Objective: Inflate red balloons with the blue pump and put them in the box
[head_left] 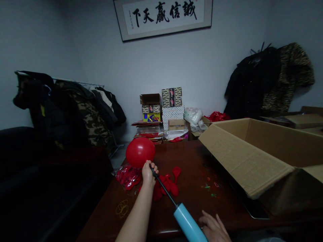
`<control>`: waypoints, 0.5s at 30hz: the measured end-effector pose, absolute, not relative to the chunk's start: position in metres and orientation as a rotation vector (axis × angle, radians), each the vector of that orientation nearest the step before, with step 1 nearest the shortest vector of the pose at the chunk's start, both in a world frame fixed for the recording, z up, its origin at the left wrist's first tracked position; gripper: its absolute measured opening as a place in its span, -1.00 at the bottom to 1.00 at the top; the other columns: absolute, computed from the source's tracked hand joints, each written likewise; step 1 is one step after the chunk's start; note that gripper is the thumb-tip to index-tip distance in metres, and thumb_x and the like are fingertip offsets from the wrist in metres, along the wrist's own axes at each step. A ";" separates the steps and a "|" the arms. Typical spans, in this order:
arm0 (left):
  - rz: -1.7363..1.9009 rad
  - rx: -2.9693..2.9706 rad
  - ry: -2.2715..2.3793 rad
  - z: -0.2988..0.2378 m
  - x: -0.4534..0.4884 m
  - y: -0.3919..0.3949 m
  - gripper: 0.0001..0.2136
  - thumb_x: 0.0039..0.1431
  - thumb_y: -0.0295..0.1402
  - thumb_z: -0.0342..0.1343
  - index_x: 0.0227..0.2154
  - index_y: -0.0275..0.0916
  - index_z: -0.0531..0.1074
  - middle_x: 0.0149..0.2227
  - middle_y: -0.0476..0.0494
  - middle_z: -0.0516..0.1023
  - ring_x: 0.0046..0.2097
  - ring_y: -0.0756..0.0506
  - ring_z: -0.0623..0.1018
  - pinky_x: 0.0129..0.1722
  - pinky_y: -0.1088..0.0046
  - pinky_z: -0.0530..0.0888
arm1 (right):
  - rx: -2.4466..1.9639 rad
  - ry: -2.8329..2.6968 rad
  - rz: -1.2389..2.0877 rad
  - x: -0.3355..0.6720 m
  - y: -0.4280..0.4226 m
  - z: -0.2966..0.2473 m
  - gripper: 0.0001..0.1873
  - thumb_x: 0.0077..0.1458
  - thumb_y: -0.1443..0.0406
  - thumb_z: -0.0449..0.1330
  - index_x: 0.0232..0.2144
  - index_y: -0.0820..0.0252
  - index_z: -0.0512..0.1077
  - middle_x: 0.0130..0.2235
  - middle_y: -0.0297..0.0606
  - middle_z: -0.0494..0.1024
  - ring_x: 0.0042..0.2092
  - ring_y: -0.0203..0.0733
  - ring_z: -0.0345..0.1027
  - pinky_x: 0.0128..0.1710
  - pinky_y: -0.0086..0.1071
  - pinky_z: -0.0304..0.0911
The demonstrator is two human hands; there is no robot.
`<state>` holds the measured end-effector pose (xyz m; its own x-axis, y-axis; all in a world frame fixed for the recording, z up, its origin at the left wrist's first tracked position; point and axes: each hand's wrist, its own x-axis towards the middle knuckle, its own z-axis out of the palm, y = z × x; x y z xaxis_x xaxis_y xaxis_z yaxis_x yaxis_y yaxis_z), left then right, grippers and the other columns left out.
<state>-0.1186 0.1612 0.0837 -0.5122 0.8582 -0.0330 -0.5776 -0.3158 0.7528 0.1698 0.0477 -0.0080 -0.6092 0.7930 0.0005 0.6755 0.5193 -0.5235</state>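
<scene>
My left hand (148, 173) is shut around the neck of an inflated red balloon (140, 152) and the black nozzle tip of a light-blue hand pump (186, 218). The pump's black rod (164, 188) slants down from that hand towards the pump's body at the bottom edge. My right hand (214, 228) lies next to the pump body with its fingers apart, holding nothing that I can see. Under the pump rod lies a heap of limp red balloons (165, 186).
A clear bag of red balloons (128, 177) and loose rubber bands (122, 208) lie on the dark wooden table (176, 154). A large open cardboard box (247, 158) stands at the right. Stacked boxes and papers stand behind the table; a dark sofa is at the left.
</scene>
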 end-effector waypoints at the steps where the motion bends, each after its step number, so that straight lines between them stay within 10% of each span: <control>1: 1.947 0.466 0.900 0.083 -0.119 0.161 -0.84 0.06 -0.29 0.00 -0.50 -0.20 0.15 -0.67 0.14 0.12 -0.71 0.11 0.14 -0.75 0.61 0.05 | -1.237 -2.517 0.709 0.169 0.048 -0.004 -0.70 0.16 0.24 -0.08 -0.29 0.05 0.46 0.02 -0.24 0.40 0.20 0.05 0.01 0.17 0.13 -0.23; 15: 1.888 0.474 0.829 0.088 -0.097 0.154 -0.79 0.03 -0.23 0.06 -0.50 -0.19 0.15 -0.67 0.14 0.12 -0.70 0.12 0.12 -0.74 0.62 0.02 | -1.302 -2.422 0.556 0.126 0.044 0.071 -0.51 0.02 0.04 0.03 -0.15 0.27 0.41 0.05 -0.02 0.32 0.20 0.08 -0.04 0.20 0.03 -0.36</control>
<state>-0.0967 0.1539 0.0884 -0.4424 0.8963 -0.0315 -0.6300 -0.2856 0.7221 0.1264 0.0436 0.0714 -0.5254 0.8442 0.1063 0.7132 0.5051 -0.4860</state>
